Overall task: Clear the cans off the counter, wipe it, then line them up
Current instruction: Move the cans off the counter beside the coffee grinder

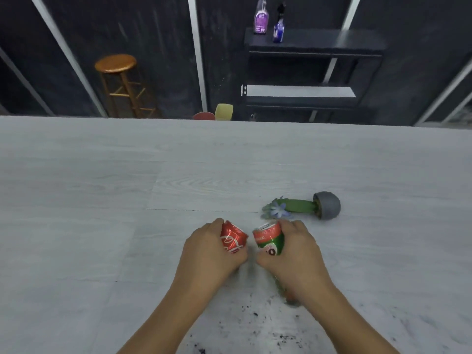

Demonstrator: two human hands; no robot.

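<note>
Left hand gripped red can; right hand gripped green-and-red can, cans close together, not touching, above counter.

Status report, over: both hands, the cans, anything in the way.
Left hand grips red can; right hand grips green-and-red can. Dark crumbs on counter. Toppled potted plant lies close by, right.
</note>
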